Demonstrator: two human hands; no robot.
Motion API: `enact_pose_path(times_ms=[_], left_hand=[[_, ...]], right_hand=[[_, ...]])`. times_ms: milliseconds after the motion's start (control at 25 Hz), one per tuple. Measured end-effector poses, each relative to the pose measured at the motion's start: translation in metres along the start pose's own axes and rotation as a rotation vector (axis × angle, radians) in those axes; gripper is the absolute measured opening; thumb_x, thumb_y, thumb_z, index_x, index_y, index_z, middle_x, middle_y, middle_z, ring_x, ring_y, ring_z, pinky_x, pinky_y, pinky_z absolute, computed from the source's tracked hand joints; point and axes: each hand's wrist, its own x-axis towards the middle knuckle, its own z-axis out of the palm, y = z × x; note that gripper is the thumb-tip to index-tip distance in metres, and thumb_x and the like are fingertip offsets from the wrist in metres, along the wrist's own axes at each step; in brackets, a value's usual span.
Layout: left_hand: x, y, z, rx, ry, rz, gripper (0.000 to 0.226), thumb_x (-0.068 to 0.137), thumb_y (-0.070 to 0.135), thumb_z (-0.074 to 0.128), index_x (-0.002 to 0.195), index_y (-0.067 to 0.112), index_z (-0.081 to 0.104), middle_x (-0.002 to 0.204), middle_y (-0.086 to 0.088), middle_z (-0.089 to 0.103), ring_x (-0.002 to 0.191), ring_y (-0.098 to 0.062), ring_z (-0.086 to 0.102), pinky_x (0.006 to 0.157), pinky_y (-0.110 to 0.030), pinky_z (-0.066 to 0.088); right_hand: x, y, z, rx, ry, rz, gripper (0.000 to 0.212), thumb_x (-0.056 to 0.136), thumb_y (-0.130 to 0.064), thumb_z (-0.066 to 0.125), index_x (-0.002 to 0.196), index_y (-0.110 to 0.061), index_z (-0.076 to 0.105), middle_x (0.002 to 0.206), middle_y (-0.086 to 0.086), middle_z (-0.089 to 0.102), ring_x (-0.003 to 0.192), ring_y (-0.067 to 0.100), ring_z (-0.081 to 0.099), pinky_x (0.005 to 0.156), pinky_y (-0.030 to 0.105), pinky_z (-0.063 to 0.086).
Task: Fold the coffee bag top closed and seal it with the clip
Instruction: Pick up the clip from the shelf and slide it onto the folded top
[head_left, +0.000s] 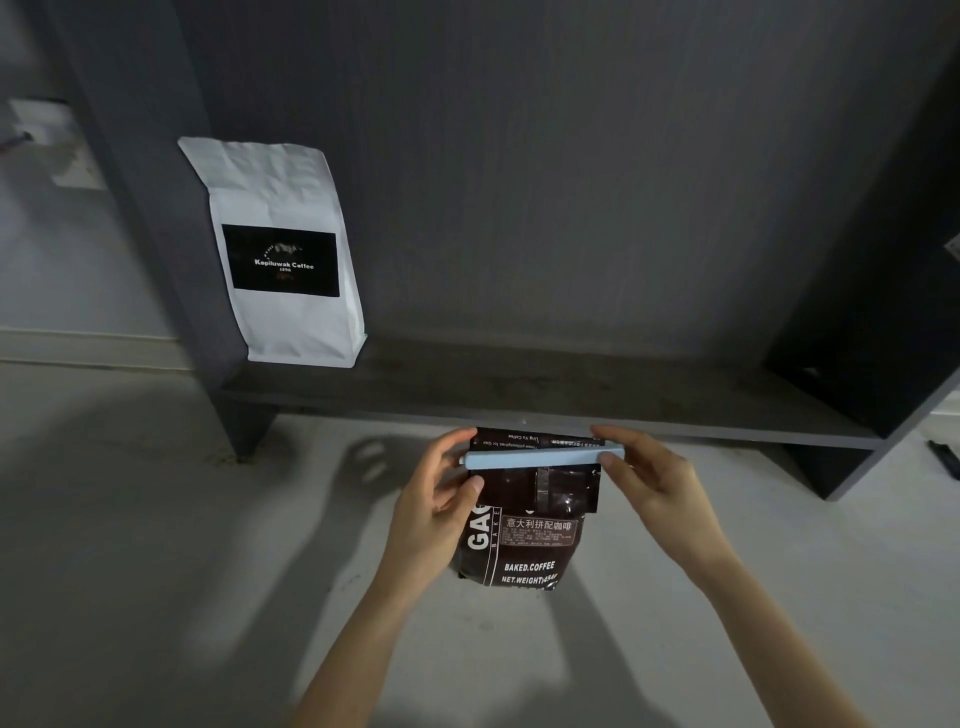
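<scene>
A dark brown coffee bag (524, 551) with white lettering is held up in front of a low shelf. Its top is folded over, and a long pale blue clip (540, 458) lies across the fold. My left hand (441, 499) grips the bag's left side, with fingers at the clip's left end. My right hand (649, 478) pinches the clip's right end between thumb and fingers. Whether the clip is snapped fully closed is not visible.
A white coffee bag (280, 249) with a black label leans upright at the left end of the dark grey shelf (571, 395). The shelf's side panel (852, 312) rises at right. Pale floor (156, 545) lies below. A dark object (943, 457) sits at the far right edge.
</scene>
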Motion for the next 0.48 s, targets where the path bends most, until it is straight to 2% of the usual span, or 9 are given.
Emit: enact_pose_path(times_ms=[80,200,240,320,400,480], left_hand=[[0.000,0.000,-0.001,-0.001,-0.001,-0.005,0.046,0.083,0.000,0.053,0.103,0.041,0.048,0.114,0.013,0.055,0.098,0.011,0.057,0.083,-0.007,0.047],[0.000,0.001,0.000,0.002,0.013,-0.010,0.047,0.083,-0.002,0.052,0.103,0.041,0.048,0.115,0.008,0.055,0.099,0.012,0.056,0.086,-0.007,0.047],[-0.001,0.002,0.001,0.011,0.021,-0.010,0.048,0.083,-0.002,0.052,0.103,0.041,0.048,0.114,0.008,0.056,0.098,0.012,0.056,0.085,-0.006,0.046],[-0.002,0.004,0.003,0.023,0.037,-0.018,0.050,0.083,-0.003,0.052,0.105,0.042,0.046,0.112,0.007,0.057,0.096,0.013,0.057,0.080,-0.004,0.046],[-0.002,0.004,0.003,0.018,0.057,-0.039,0.056,0.083,-0.001,0.053,0.116,0.042,0.038,0.106,0.006,0.059,0.090,0.014,0.058,0.074,-0.002,0.045],[-0.003,0.003,0.003,-0.025,0.056,-0.090,0.068,0.082,0.002,0.055,0.132,0.036,0.024,0.104,0.004,0.060,0.083,0.014,0.060,0.069,-0.001,0.045]], right_hand=[[0.000,0.002,0.005,0.002,0.004,0.006,0.030,0.086,-0.013,0.054,0.091,-0.042,0.056,0.094,0.033,0.062,0.092,0.042,0.057,0.078,0.034,0.049],[0.001,0.003,0.009,0.001,0.029,0.024,0.025,0.086,-0.012,0.053,0.096,-0.035,0.058,0.088,0.037,0.059,0.085,0.045,0.056,0.078,0.040,0.051],[0.001,0.003,0.010,0.008,0.042,0.029,0.024,0.087,-0.012,0.052,0.098,-0.031,0.059,0.079,0.033,0.058,0.077,0.041,0.056,0.074,0.032,0.053],[-0.001,0.003,0.013,0.030,0.068,0.022,0.022,0.087,-0.009,0.052,0.099,-0.025,0.059,0.066,0.017,0.051,0.066,0.020,0.053,0.060,0.012,0.046],[-0.002,0.003,0.015,0.057,0.090,0.034,0.021,0.086,-0.005,0.052,0.101,-0.016,0.061,0.060,0.006,0.050,0.057,0.003,0.051,0.056,0.005,0.042],[-0.003,0.003,0.016,0.070,0.100,0.043,0.021,0.086,-0.005,0.052,0.102,-0.015,0.061,0.062,0.006,0.054,0.058,0.002,0.052,0.058,0.004,0.043]])
